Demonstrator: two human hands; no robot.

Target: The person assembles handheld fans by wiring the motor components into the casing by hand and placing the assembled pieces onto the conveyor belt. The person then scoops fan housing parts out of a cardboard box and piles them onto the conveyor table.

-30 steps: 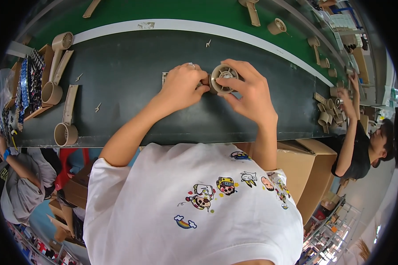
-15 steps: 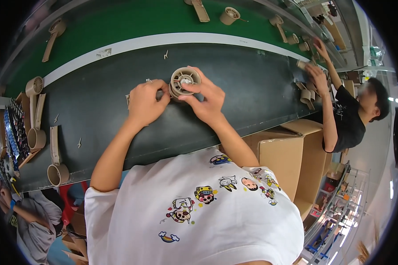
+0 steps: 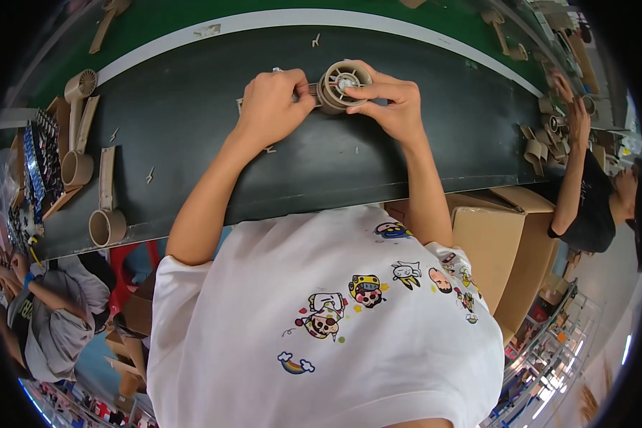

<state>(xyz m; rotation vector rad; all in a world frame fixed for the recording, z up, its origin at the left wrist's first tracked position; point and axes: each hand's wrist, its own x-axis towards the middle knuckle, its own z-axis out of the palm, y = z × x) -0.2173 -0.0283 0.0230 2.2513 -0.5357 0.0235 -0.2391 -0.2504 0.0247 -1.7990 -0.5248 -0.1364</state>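
A beige handheld fan casing (image 3: 328, 98) is held up over the dark table, its round, spoked head tilted toward me. Inside the ring there is a pale centre with a bit of red beside it. My right hand (image 3: 399, 107) grips the head from the right, thumb and a finger at the opening. Closed on the handle side, my left hand (image 3: 274, 105) covers most of the handle, whose end peeks out at the left. What the left fingertips pinch at the joint is hidden.
Small Y-shaped beige pieces (image 3: 150, 174) lie on the dark tabletop (image 3: 435, 143). At left are more fan casings (image 3: 107, 227) and a wooden box of patterned strips (image 3: 34, 167). A cardboard box (image 3: 488, 239) stands right of me. A co-worker's arm (image 3: 576, 157) works among parts at the far right.
The view has shifted, so the table and both hands sit higher and further right in it. Both hands keep hold of the fan casing. The co-worker's hands have moved.
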